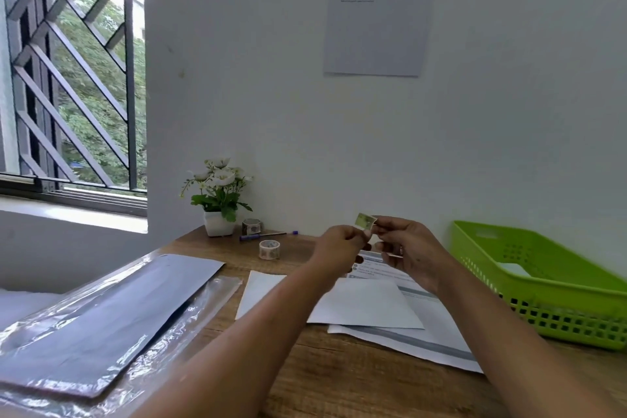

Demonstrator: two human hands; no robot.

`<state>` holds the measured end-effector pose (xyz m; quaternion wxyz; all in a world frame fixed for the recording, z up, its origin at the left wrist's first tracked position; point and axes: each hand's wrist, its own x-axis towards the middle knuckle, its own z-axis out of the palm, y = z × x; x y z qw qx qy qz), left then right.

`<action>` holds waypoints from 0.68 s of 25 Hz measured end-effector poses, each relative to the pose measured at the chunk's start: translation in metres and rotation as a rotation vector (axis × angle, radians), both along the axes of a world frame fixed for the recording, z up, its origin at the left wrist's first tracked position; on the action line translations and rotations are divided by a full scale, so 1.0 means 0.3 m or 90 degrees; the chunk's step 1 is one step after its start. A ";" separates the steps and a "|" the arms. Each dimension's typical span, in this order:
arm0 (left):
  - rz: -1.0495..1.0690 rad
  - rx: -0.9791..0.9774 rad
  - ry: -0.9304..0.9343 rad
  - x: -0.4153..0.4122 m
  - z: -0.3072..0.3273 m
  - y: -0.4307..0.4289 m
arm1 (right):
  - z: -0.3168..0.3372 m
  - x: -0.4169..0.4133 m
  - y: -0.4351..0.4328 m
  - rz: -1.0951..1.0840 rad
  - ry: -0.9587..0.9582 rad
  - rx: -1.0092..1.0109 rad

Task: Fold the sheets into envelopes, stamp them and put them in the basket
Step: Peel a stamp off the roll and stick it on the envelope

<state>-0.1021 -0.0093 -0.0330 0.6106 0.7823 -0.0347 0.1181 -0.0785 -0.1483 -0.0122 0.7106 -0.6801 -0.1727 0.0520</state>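
Note:
A small greenish stamp sticker (365, 220) is pinched between the fingertips of my left hand (341, 246) and my right hand (407, 248), raised above the desk near the wall. Below the hands lies a folded white envelope (369, 305) on top of a printed sheet (424, 339). Another white sheet (258, 292) lies partly under my left forearm. The green plastic basket (556, 302) stands at the right, with something white inside it. Two rolls of stamp stickers sit behind: one (269, 249) on the desk, another (251, 226) by the flowerpot.
A plastic-wrapped pack of paper (101, 322) covers the left of the wooden desk (305, 360). A white pot of flowers (219, 204) and a purple pen (263, 235) stand by the wall. A printed notice (376, 10) hangs above; a barred window is at left.

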 end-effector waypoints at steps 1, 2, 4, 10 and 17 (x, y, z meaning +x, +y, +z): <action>0.006 -0.068 -0.005 -0.004 0.012 -0.005 | 0.001 -0.006 0.006 0.024 -0.012 0.002; 0.018 -0.118 -0.016 -0.006 0.021 -0.002 | 0.000 -0.011 0.012 0.047 -0.021 0.004; 0.052 -0.184 -0.044 -0.007 0.035 0.015 | -0.006 -0.015 0.018 0.079 -0.031 -0.001; 0.052 -0.209 -0.057 -0.016 0.059 0.057 | -0.012 -0.010 0.033 0.077 -0.038 -0.043; 0.015 -0.154 -0.029 -0.008 0.050 0.086 | -0.007 -0.016 0.053 -0.057 -0.175 -0.210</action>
